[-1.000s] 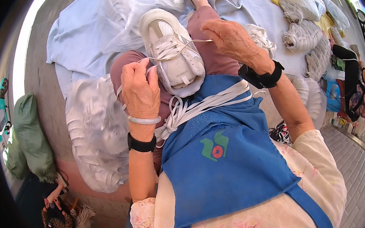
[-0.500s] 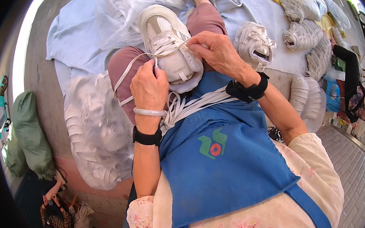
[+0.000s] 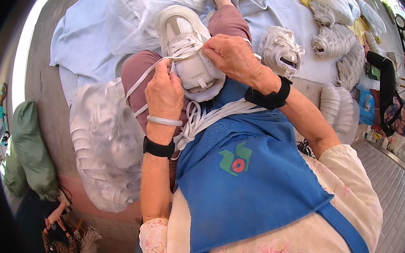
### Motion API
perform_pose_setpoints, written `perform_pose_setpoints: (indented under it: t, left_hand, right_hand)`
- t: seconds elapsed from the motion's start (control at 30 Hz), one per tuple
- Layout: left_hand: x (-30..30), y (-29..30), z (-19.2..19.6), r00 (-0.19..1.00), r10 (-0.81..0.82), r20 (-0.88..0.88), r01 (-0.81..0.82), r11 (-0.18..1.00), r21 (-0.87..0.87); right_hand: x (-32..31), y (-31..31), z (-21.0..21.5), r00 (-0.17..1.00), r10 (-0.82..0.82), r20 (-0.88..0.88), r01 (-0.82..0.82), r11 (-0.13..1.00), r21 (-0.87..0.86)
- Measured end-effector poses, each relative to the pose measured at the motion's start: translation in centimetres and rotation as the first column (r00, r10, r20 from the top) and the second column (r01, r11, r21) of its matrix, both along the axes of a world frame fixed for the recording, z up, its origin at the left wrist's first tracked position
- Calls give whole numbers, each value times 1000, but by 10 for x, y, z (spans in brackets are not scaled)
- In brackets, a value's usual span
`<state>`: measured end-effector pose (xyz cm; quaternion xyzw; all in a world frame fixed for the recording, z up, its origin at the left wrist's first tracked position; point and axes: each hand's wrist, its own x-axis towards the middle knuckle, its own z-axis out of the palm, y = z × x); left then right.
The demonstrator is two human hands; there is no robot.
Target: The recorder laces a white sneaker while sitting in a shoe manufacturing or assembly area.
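Observation:
A white sneaker (image 3: 192, 72) rests between my knees, toe pointing away from me, its laces partly threaded across the tongue. Beside its left edge, my left hand (image 3: 163, 86) is closed on a white shoelace (image 3: 141, 79), whose loose length loops over my left knee. My right hand (image 3: 230, 57) pinches the lace at the shoe's right side. The lace runs across the shoe between both hands. A bundle of white laces (image 3: 207, 123) lies across my lap on the blue apron (image 3: 241, 190). The fingertips are partly hidden behind the hands.
Another white sneaker (image 3: 280, 50) sits on the pale blue cloth (image 3: 82, 45) to the right. Plastic bags of shoes (image 3: 104, 148) lie at the left, with several bundled shoes (image 3: 334, 40) at the far right. Green sacks (image 3: 33, 149) stand far left. Other people sit at both sides.
Both hands have shifted slightly; the right hand has moved a little left and down toward the shoe. The lace between them now sits lower and shorter across it.

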<state>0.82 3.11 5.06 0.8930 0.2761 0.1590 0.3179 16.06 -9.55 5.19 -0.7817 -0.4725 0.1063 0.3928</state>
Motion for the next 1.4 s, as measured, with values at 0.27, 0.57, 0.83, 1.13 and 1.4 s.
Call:
perform_pose_setpoints:
  t: [0.27, 0.57, 0.83, 1.13, 1.4]
  left_hand:
    - [-1, -4, -3, 999, 10, 44, -13, 997, 76]
    - [10, 0, 8, 970, -76, -231, 132, 963, 235]
    - [14, 2, 16, 978, -118, -173, 168, 936, 309]
    - [14, 13, 13, 966, -259, 25, 246, 941, 234]
    - [-13, -30, 25, 943, -282, 177, 322, 905, -276]
  right_hand:
    - [-1, -1, -2, 992, -82, -95, 77, 996, -53]
    - [-11, 3, 4, 993, -81, 82, 92, 986, -142]
    - [-8, -2, -4, 991, -133, 6, 132, 990, 46]
    - [-20, -5, 9, 973, -91, 212, 110, 990, -83]
    - [-39, -2, 13, 897, 2, 443, 151, 939, -309]
